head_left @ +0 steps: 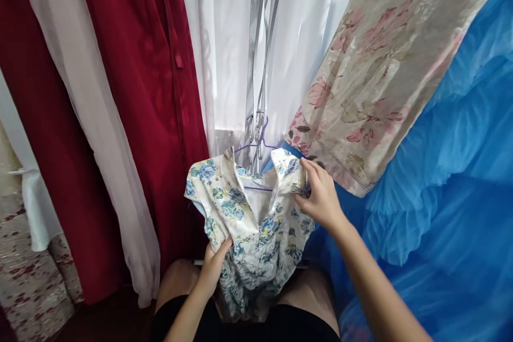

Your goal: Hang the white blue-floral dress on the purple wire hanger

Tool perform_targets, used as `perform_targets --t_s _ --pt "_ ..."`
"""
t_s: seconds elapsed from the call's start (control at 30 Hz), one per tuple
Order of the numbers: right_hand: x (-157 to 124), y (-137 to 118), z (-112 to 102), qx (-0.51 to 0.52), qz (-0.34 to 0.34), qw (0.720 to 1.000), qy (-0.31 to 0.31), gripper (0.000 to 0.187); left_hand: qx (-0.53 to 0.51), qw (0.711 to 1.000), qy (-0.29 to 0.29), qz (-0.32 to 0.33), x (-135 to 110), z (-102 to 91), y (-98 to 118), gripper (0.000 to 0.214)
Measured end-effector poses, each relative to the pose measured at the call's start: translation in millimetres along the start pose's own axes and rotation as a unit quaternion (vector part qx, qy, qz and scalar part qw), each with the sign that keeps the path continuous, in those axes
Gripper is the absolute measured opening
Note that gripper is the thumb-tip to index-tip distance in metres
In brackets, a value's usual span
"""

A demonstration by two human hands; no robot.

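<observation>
A small cream garment with a blue floral print (248, 230) hangs on a purple wire hanger (258, 145) in front of me. My left hand (212, 267) is closed on the garment's lower left side, thumb pressed on the cloth. My right hand (320, 195) pinches the garment's right shoulder near the collar. The hanger's hook sits by a shiny metal rail or bundle of hangers (260, 64), and whether it rests on it is unclear.
Dark red curtains or gowns (140, 91) and a white sheer panel (92, 117) hang at left. A beige fabric with pink flowers (380, 64) and a blue tulle dress (449, 197) fill the right. White curtain (224, 37) behind. My knees (180, 283) are below.
</observation>
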State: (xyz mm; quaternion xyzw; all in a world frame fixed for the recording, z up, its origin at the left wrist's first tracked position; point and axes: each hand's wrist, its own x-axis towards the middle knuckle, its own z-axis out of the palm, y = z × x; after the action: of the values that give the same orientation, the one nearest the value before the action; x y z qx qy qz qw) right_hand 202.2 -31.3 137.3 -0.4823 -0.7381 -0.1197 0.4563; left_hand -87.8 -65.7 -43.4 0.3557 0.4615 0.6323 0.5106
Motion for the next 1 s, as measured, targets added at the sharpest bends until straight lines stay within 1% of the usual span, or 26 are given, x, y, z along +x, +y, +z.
perform_targets --t_s 0.03,0.07,0.1,0.13,0.17,0.2,0.23,0.27,0.3,0.33,0.37,0.43,0.47,0.57,0.63,0.67,0.7,0.73,0.77,0.8,0.83,0.87,0.9,0.93,0.97,1.0 --pt "-15 -7 12 0.045 0.04 0.997 0.038 0.07 -0.014 1.0 0.012 -0.006 -5 2.2 -7 0.064" --pt "-32 -17 27 0.109 0.088 0.987 0.072 0.061 -0.024 0.999 0.026 -0.011 -10 3.7 -12 0.063" --pt "-51 -28 43 0.183 0.166 0.963 0.112 0.051 -0.028 0.999 0.039 -0.016 -14 4.5 -16 0.062" --pt "-71 -39 59 0.252 0.237 0.929 0.132 0.042 -0.027 0.998 0.048 -0.02 -18 4.6 -19 0.062" --pt "-91 -51 75 0.313 0.301 0.893 0.12 0.034 -0.02 0.998 0.055 -0.023 -22 4.1 -21 0.062" --pt "-108 -62 89 0.358 0.349 0.862 0.082 0.03 -0.009 0.998 0.059 -0.022 -26 3.2 -21 0.063" --pt "-121 -72 101 0.403 0.373 0.835 0.026 0.034 0.003 0.998 0.058 -0.018 -29 2.1 -20 0.063" --pt "-130 -80 110 0.442 0.378 0.813 -0.023 0.038 0.014 0.998 0.053 -0.011 -32 0.9 -19 0.063" --pt "-135 -86 115 0.468 0.373 0.799 -0.06 0.042 0.025 0.999 0.045 -0.003 -34 -0.1 -18 0.063" --pt "-136 -90 118 0.484 0.362 0.792 -0.083 0.044 0.034 0.999 0.037 0.004 -36 -0.7 -16 0.063" --pt "-133 -92 118 0.491 0.35 0.792 -0.094 0.044 0.042 0.999 0.027 0.008 -38 -0.9 -15 0.062" --pt "-124 -91 114 0.491 0.343 0.795 -0.094 0.041 0.052 0.999 0.012 0.008 -43 -0.2 -13 0.06" --pt "-120 -89 111 0.494 0.348 0.792 -0.089 0.039 0.055 0.998 0.009 0.004 -45 0.5 -12 0.059" --pt "-116 -83 102 0.514 0.388 0.763 -0.049 0.034 0.054 0.998 0.029 -0.007 -53 1.6 -10 0.056" --pt "-119 -82 97 0.53 0.415 0.739 -0.021 0.033 0.061 0.996 0.059 0.014 -56 0.6 -9 0.055" --pt "-121 -81 95 0.539 0.427 0.725 -0.017 0.033 0.072 0.993 0.081 0.043 -56 -0.1 -8 0.056" --pt "-124 -82 92 0.548 0.439 0.712 -0.022 0.032 0.093 0.985 0.111 0.089 -56 -0.5 -7 0.058" --pt "-125 -82 90 0.555 0.45 0.699 -0.036 0.03 0.121 0.971 0.142 0.149 -56 -0.1 -6 0.059" --pt "-126 -83 88 0.56 0.46 0.686 -0.057 0.029 0.156 0.95 0.163 0.214 -55 1.6 -6 0.058" --pt "-127 -85 87 0.565 0.467 0.675 -0.081 0.027 0.195 0.929 0.161 0.272 -53 4.8 -6 0.054" --pt "-127 -86 86 0.569 0.47 0.667 -0.102 0.026 0.233 0.911 0.13 0.314 -51 9.6 -7 0.047" --pt "-127 -88 85 0.575 0.466 0.661 -0.117 0.025 0.265 0.9 0.072 0.337 -48 15.9 -8 0.04" --pt "-127 -89 85 0.581 0.46 0.659 -0.126 0.025 0.288 0.895 0.004 0.342 -44 23.3 -10 0.036" --pt "-127 -90 85 0.584 0.455 0.66 -0.129 0.024 0.3 0.892 -0.057 0.333 -38 31.2 -12 0.034" --pt "-126 -90 85 0.583 0.452 0.662 -0.129 0.024 0.303 0.893 -0.093 0.32 -31 39.0 -14 0.036" --pt "-127 -89 86 0.578 0.453 0.666 -0.13 0.023 0.3 0.897 -0.099 0.308 -22 46.2 -17 0.038"
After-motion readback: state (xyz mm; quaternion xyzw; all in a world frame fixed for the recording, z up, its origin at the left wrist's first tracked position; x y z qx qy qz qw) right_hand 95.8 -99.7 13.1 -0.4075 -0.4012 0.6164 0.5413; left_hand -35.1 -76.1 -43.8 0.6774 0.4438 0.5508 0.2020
